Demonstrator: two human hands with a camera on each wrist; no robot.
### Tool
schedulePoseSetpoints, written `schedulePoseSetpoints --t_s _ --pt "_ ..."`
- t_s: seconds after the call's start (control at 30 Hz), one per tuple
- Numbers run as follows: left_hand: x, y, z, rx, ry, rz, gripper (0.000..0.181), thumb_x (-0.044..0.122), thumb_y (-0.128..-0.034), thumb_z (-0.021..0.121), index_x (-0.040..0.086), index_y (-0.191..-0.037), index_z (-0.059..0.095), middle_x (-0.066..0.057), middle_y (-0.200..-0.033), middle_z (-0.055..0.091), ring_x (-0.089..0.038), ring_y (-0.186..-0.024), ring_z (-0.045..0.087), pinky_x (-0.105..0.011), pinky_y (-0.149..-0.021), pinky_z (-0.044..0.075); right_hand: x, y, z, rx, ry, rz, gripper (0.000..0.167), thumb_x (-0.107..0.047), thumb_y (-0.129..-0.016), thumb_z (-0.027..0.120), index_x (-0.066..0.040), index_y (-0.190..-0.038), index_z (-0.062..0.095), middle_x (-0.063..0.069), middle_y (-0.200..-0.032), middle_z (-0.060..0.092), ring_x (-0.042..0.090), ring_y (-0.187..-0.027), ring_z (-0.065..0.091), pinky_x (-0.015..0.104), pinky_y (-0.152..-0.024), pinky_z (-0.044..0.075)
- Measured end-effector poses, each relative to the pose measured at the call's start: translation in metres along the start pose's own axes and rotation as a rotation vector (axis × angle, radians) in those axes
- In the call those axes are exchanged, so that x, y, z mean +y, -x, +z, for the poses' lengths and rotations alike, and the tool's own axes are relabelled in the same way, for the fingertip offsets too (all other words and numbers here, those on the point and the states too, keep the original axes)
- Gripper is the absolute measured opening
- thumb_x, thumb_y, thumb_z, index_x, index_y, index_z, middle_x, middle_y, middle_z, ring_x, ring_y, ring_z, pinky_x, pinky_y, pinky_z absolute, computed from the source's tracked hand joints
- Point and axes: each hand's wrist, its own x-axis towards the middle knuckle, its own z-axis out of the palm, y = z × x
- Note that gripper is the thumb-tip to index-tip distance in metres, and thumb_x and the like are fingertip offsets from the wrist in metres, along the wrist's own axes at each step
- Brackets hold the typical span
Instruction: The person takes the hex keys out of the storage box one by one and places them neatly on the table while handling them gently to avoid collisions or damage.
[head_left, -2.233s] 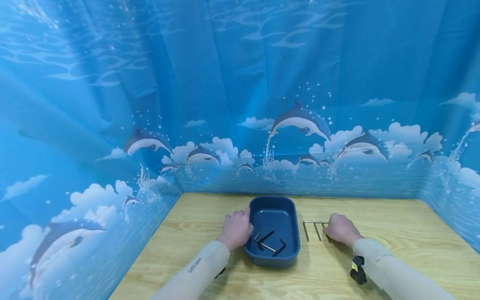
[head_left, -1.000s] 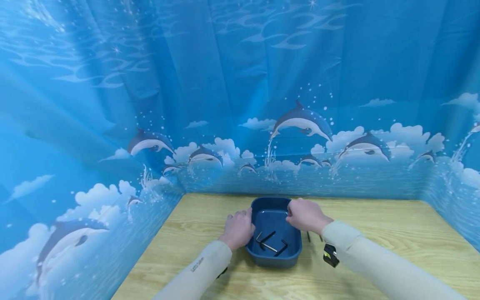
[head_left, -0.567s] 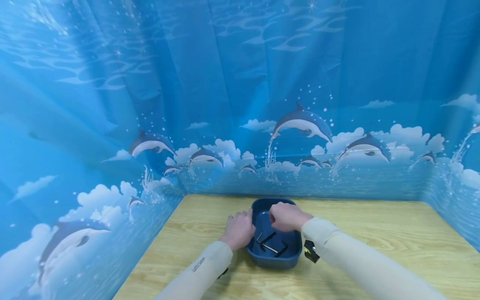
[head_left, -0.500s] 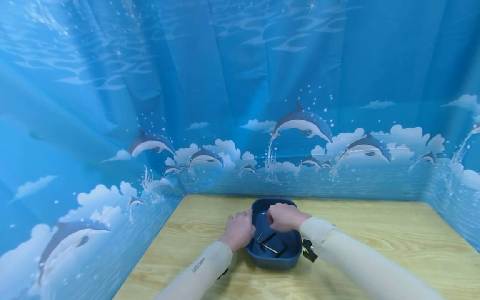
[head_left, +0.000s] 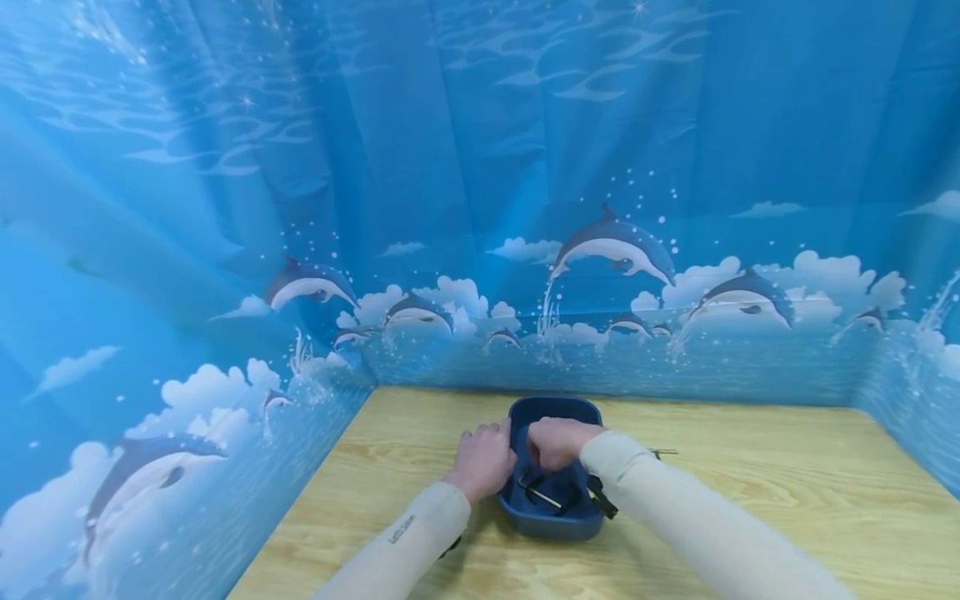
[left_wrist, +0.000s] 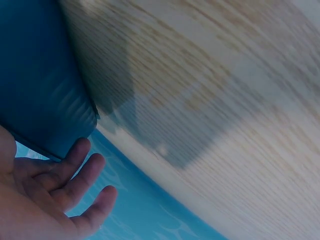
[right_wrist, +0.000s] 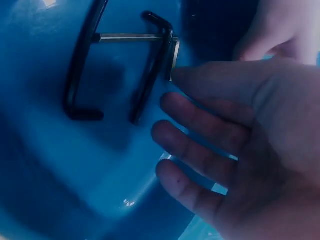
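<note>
A dark blue bin (head_left: 551,527) stands on the table with several L-shaped hex keys in it. My left hand (head_left: 483,461) grips its left wall; the left wrist view shows the other fingers loose outside the wall. Inside the bin my right hand (head_left: 561,443) reaches down, sleeve over the right wall. In the right wrist view my thumb meets the short end of a silver hex key (right_wrist: 130,37), which appears pinched; the index finger is hidden. Beside it are a black hex key (right_wrist: 150,82) and another black hex key (right_wrist: 77,65).
On the wooden table (head_left: 750,483), part of a hex key (head_left: 664,452) shows just beyond my right sleeve; that sleeve hides the others there. A blue dolphin-print curtain (head_left: 480,208) encloses the back and sides.
My right hand has left the row of hex keys on the table, crossed left over the bin's right wall and lowered into the bin. My left hand stays on the wall.
</note>
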Motion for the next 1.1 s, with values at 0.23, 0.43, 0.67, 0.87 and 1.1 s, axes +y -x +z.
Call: schedulePoseSetpoints --t_s 0.23,0.43,0.67,0.87,1.1 --pt "0.001 0.000 -0.001 -0.001 -0.006 0.005 0.050 0.026 -0.0949 0.061 0.005 -0.139 0.055 -0.012 -0.114 0.072 -0.028 -0.105 0.068 -0.053 -0.086 0.054 -0.001 -0.007 0.006 0.010 0.018 -0.048 0.015 -0.001 -0.081 0.075 -0.017 -0.081 0.075 -0.010 -0.073 0.065 0.008 -0.067 0.059 0.027 -0.067 0.052" --pt "0.001 0.000 0.000 0.001 -0.006 0.003 0.051 0.027 -0.0948 0.061 0.005 -0.140 0.055 -0.011 -0.116 0.072 -0.028 -0.106 0.067 -0.053 -0.087 0.053 -0.001 -0.013 0.012 0.027 0.044 -0.044 0.017 0.000 -0.077 0.076 -0.017 -0.075 0.074 -0.008 -0.070 0.065 0.008 -0.064 0.058 0.027 -0.064 0.051" --pt "0.002 0.000 -0.002 -0.017 0.005 -0.003 0.050 0.027 -0.0954 0.061 0.006 -0.141 0.055 -0.012 -0.118 0.071 -0.028 -0.108 0.067 -0.055 -0.089 0.052 0.001 -0.019 0.013 0.008 0.078 -0.046 0.022 -0.005 -0.084 0.073 -0.020 -0.069 0.068 -0.007 -0.065 0.061 0.010 -0.058 0.052 0.027 -0.057 0.046" --pt "0.000 0.001 -0.001 -0.004 -0.009 0.007 0.051 0.026 -0.0948 0.061 0.005 -0.140 0.055 -0.012 -0.117 0.071 -0.029 -0.107 0.067 -0.054 -0.088 0.053 -0.005 -0.020 0.013 0.008 0.104 -0.001 0.022 -0.006 -0.083 0.075 -0.019 -0.067 0.068 -0.007 -0.065 0.061 0.010 -0.058 0.053 0.026 -0.057 0.046" --pt "0.002 0.000 -0.002 0.006 0.015 0.003 0.050 0.024 -0.0939 0.061 0.004 -0.139 0.056 -0.013 -0.115 0.072 -0.030 -0.107 0.067 -0.056 -0.088 0.052 -0.003 -0.018 0.012 -0.039 0.100 -0.038 0.022 -0.009 -0.088 0.071 -0.017 -0.070 0.063 -0.005 -0.064 0.055 0.011 -0.057 0.047 0.026 -0.055 0.040"
